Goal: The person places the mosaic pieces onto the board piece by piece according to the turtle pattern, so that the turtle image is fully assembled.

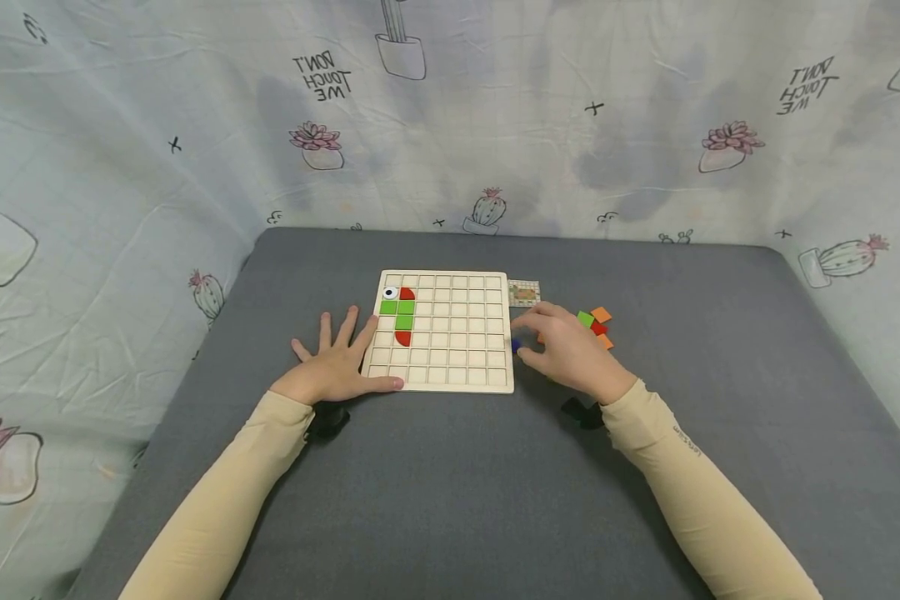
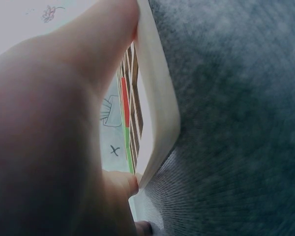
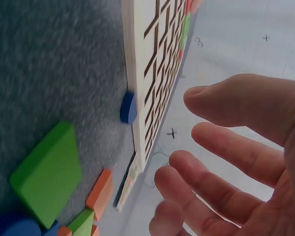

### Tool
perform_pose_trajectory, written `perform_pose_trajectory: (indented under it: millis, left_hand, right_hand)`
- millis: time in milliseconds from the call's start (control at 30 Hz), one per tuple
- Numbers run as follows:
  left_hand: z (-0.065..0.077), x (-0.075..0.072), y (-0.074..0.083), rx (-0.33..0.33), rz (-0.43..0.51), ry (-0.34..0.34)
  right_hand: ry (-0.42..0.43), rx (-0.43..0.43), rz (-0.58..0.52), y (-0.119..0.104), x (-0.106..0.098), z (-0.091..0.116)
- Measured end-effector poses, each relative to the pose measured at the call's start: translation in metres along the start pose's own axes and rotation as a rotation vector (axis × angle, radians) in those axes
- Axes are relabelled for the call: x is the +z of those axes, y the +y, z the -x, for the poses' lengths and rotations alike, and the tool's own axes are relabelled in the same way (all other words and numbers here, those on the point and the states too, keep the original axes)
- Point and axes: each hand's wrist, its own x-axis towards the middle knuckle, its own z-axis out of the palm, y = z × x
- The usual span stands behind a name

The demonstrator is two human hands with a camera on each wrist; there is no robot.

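Observation:
A pale wooden grid board (image 1: 457, 350) lies on the grey table. My left hand (image 1: 330, 367) rests at its lower left, fingers spread, with the thumb on the front edge. In the upper-left cells sit a white eye piece (image 1: 390, 292), green squares (image 1: 405, 322) and red rounded pieces (image 1: 402, 338). Beside the board's right edge hovers my right hand (image 1: 570, 350), its thumb and fingers apart and holding nothing. A small blue piece (image 3: 129, 107) lies against that edge, close to the right thumb. In the left wrist view the left hand (image 2: 64, 98) hides much of the board.
Loose tiles lie right of the right hand: a green one (image 1: 585, 318), a red one (image 1: 598, 328) and several orange ones (image 1: 602, 314), partly hidden by the hand. A small printed card (image 1: 525, 292) touches the board's upper right. A patterned cloth (image 1: 450, 125) hangs behind the table.

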Motion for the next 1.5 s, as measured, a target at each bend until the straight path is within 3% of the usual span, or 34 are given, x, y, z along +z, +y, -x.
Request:
perform_pose_trajectory:
  millis: [300, 667, 1300, 1500]
  left_hand:
    - [0.0, 0.0, -0.001, 0.0, 0.007, 0.003]
    - [-0.001, 0.0, -0.001, 0.001, 0.008, 0.002]
    - [0.0, -0.002, 0.0, -0.001, 0.007, 0.0]
    - [0.0, -0.003, 0.001, -0.001, 0.01, -0.003]
  right_hand:
    - [0.013, 0.042, 0.026, 0.012, -0.002, -0.001]
    - [-0.049, 0.12, 0.076, 0.026, 0.002, 0.001]
    - [-0.007, 0.036, 0.094, 0.033, 0.009, 0.0]
    - [-0.007, 0.076, 0.143, 0.029, 0.008, 0.001]
